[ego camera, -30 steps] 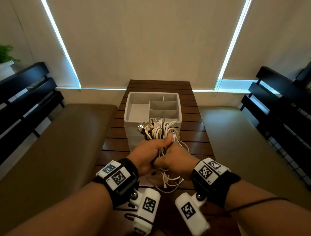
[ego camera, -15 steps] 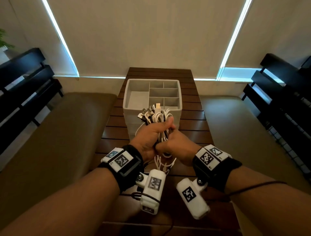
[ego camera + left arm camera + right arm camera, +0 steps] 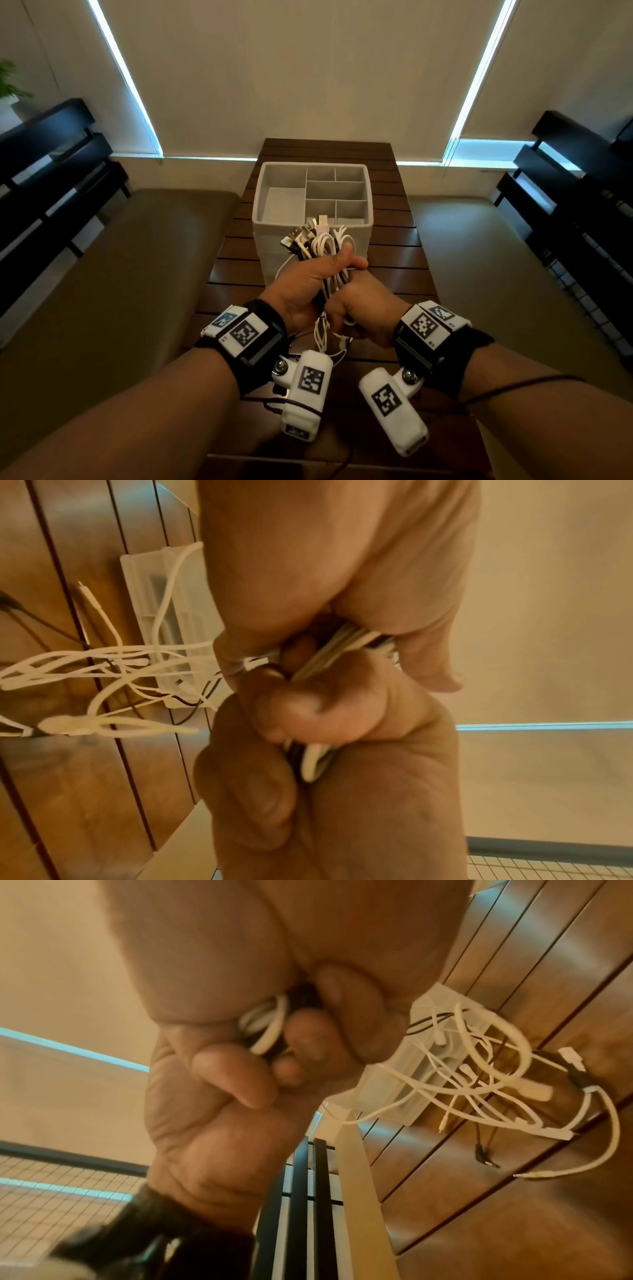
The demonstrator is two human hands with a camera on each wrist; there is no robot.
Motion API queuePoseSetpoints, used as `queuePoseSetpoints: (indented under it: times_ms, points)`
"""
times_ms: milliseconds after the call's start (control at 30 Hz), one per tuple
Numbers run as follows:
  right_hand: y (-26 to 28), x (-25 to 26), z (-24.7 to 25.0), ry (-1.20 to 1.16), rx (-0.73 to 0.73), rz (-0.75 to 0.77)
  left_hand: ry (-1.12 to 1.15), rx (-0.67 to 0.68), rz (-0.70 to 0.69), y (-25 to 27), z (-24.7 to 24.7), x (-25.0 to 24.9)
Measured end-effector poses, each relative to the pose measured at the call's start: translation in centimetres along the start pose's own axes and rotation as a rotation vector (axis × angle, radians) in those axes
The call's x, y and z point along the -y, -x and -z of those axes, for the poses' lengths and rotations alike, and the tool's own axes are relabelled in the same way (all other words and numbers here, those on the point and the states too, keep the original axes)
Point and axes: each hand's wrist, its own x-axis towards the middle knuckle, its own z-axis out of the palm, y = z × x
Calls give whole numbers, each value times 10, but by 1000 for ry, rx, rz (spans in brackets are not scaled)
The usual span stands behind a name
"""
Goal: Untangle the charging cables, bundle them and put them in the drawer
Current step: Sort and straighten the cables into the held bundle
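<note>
A bundle of white and black charging cables (image 3: 323, 248) is held upright above the wooden table (image 3: 239, 274), just in front of the white drawer organiser (image 3: 260, 219). My left hand (image 3: 318, 274) grips the upper part of the bundle, with the thumb lying across it. Right below, my right hand (image 3: 356, 303) grips the lower part. USB plugs (image 3: 308, 233) fan out of the top. Loose cable ends (image 3: 322, 339) hang under the hands. The wrist views show cables (image 3: 342, 647) (image 3: 267, 1031) squeezed between curled fingers and tangled ends (image 3: 120, 664) (image 3: 479, 1074) dangling.
The organiser has one large compartment (image 3: 281, 202) on the left and several small ones (image 3: 335, 190) on the right, all showing bare floors. A clear flat plastic piece (image 3: 161, 610) lies on the table under the hands. Padded benches (image 3: 120, 274) flank the table.
Both hands have lifted the bundle up and toward the organiser. The loose ends that lay on the table now hang under the hands.
</note>
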Motion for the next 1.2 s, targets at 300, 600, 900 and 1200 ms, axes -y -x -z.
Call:
queuePoseSetpoints:
  times_ms: [300,600,900,1200]
  points:
    - [6,10,-2,11,70,-120,-38,-69,-11,-2,1,4]
    - [4,8,-10,-41,-52,51,-90,-89,-19,-3,-1,-7]
    - [9,36,18,531,273,49,-113,27,20,2,22,-34]
    - [-3,47,50,727,-159,501,-90,280,61,15,38,-40]
